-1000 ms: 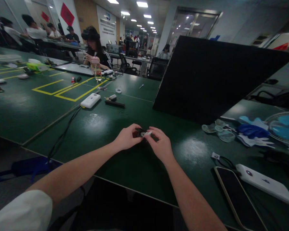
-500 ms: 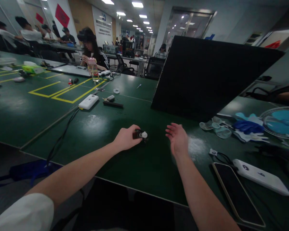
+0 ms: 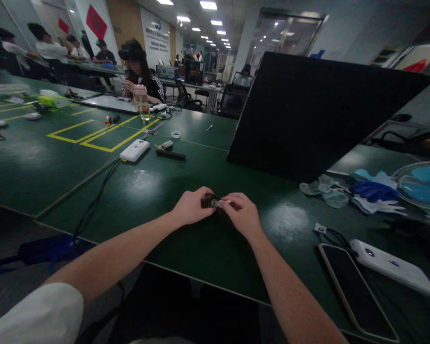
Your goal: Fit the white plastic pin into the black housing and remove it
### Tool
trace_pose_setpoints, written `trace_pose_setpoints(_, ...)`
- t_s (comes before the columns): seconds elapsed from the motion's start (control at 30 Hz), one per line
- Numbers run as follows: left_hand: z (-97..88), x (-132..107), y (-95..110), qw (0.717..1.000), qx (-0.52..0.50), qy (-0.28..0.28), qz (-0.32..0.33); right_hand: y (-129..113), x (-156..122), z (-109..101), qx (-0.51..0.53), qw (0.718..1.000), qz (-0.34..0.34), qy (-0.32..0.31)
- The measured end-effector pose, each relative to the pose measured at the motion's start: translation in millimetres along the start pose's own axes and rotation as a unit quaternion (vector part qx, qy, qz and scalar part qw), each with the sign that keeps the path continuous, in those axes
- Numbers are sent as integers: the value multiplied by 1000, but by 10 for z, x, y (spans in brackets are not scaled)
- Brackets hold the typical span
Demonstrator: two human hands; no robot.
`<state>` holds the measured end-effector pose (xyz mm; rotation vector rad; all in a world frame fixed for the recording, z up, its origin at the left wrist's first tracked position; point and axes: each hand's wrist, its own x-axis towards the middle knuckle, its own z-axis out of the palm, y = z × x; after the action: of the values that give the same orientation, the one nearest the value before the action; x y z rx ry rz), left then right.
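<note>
My left hand (image 3: pixel 190 207) is closed around a small black part (image 3: pixel 209 197) with a pale round centre, just above the green table (image 3: pixel 200 253). My right hand (image 3: pixel 245 216) comes in from the right, its thumb and fingertips pinching a small white piece (image 3: pixel 223 202). The white piece is against or right beside the black part's pale round centre; its exact shape is too small to tell. My fingers hide much of the black part.
A large black panel (image 3: pixel 318 114) leans up behind my right hand. Right are gloves (image 3: pixel 374 191), fan blades (image 3: pixel 332 193), a phone (image 3: pixel 354 286) and a white power bank (image 3: pixel 394 267). Another power bank (image 3: pixel 134 150) and a dark strip (image 3: pixel 170 154) lie left. A person (image 3: pixel 143 76) sits opposite.
My right hand has moved left from its open, empty pose and pinched the white piece at the black part. My left hand keeps its hold. The view has shifted slightly.
</note>
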<state>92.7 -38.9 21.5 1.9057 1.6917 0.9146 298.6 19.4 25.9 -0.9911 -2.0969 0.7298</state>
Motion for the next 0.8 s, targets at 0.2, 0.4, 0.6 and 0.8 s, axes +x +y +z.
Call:
trace_pose_setpoints(0.2,10,10,11,1000,0,-3,-9,14,4,11,48,998,23,-13)
trace_pose_setpoints(0.4,-38,-9,30,999,-8,-9,-30,192,91,-161,401,887,179,141)
trace_pose_setpoints(0.6,-21,-13,-18,999,-30,-26,-33,494,146,-432,551,762,261,218)
trace_pose_setpoints(0.8,-78,5,-104,1000,5,9,-17,434,153,-433,600,703,291,247)
